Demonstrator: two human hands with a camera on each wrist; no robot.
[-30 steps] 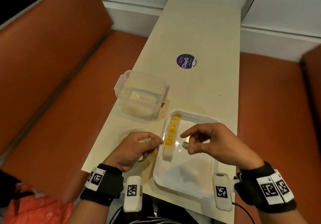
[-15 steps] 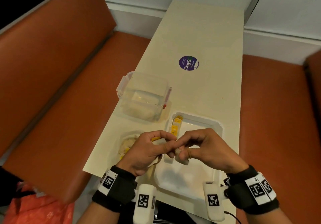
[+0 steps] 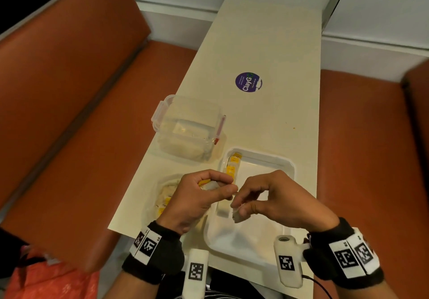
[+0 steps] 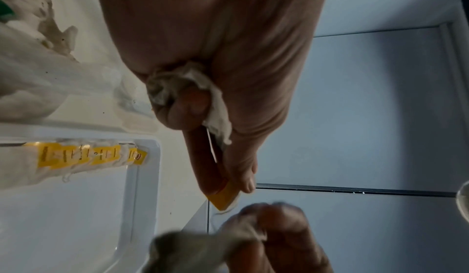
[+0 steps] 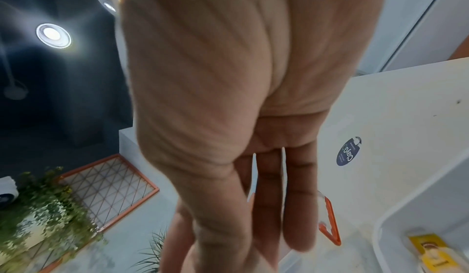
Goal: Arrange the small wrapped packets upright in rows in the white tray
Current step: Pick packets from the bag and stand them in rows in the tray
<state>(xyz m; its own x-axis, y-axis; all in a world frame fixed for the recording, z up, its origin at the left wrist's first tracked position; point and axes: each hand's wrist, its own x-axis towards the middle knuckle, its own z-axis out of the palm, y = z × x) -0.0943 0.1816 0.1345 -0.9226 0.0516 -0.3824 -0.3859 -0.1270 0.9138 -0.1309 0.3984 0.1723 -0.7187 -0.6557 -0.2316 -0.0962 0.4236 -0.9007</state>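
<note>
both hands pinch packets (yellow-tagged) over white tray (image 3: 287,166)

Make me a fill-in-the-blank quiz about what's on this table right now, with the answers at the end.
1. The row of packets stands along the white tray's ____ side.
2. The packets' tags are ____.
3. The clear lidded container sits ____ the tray.
4. The round sticker on the table reads ____.

Answers: left; yellow; outside; ClayGo
</note>
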